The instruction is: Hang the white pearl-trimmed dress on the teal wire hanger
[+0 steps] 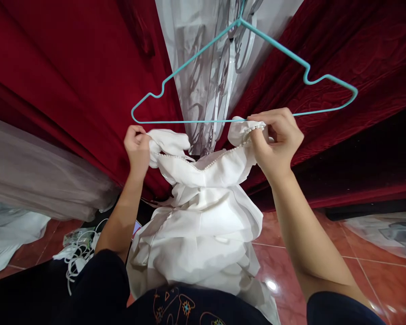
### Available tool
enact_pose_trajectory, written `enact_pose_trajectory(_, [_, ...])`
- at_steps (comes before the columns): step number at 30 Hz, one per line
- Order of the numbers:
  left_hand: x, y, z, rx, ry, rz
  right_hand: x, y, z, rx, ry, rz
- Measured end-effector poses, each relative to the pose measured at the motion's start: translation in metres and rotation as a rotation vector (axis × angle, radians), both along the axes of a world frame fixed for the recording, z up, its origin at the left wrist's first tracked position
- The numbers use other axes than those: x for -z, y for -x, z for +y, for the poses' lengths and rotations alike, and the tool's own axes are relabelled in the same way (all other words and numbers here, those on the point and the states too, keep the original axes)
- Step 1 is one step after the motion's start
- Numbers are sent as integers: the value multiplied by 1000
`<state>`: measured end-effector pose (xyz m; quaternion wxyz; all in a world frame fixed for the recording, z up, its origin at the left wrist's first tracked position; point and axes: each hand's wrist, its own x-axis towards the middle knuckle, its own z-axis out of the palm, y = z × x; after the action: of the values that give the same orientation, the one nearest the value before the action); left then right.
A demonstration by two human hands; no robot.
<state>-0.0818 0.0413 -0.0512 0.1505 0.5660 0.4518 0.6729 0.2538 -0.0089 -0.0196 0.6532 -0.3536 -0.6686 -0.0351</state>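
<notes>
I hold up a white ruffled dress with a pearl-trimmed neckline by its two shoulders. My left hand is closed on the left shoulder frill. My right hand is closed on the right shoulder and its pearl trim, right at the bottom bar of a teal wire hanger. The hanger hangs above the dress, in front of dark red curtains. The dress's skirt falls down toward my lap.
Dark red velvet curtains and a sheer white patterned curtain fill the background. Grey-white fabric lies at left. White cables are tangled on the glossy red tile floor. More pale cloth lies at right.
</notes>
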Motion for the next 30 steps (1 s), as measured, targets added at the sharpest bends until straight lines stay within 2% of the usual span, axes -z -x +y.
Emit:
enact_pose_trajectory(2, [-18, 18, 23, -60, -28, 4, -1, -1, -1, -4, -10, 4])
enact_pose_trajectory(5, [-61, 29, 41, -173, -167, 47, -2, 0, -5, 7, -13, 3])
enact_pose_trajectory(8, [-102, 20, 40, -219, -252, 126, -4, 1, -9, 16, -3, -7])
enact_pose_trajectory(11, [-124, -2, 33, -126, -232, 226, -5, 0, -9, -3, 6, -20])
enact_pose_trajectory(14, [-130, -25, 27, 67, -201, 355, -5, -1, -9, -6, 15, -6])
enact_pose_trajectory(16, [-130, -35, 22, 171, -224, 333, -6, 0, -10, -6, 24, 4])
enact_pose_trajectory(18, [-129, -40, 15, 204, -240, 254, -7, 1, -12, -6, 36, 8])
enact_pose_trajectory(20, [-127, -37, 8, 154, -210, 232, -8, 2, -13, -1, 51, 4])
enact_pose_trajectory(24, [-118, -22, 0, 38, -33, 393, -7, 3, -12, 37, 36, -6])
enact_pose_trajectory(27, [-112, -17, -5, -45, -103, 485, -4, 2, -8, 43, 7, 8])
enact_pose_trajectory(30, [-112, -21, -11, -140, -218, 468, -1, 2, -4, 27, 12, 26])
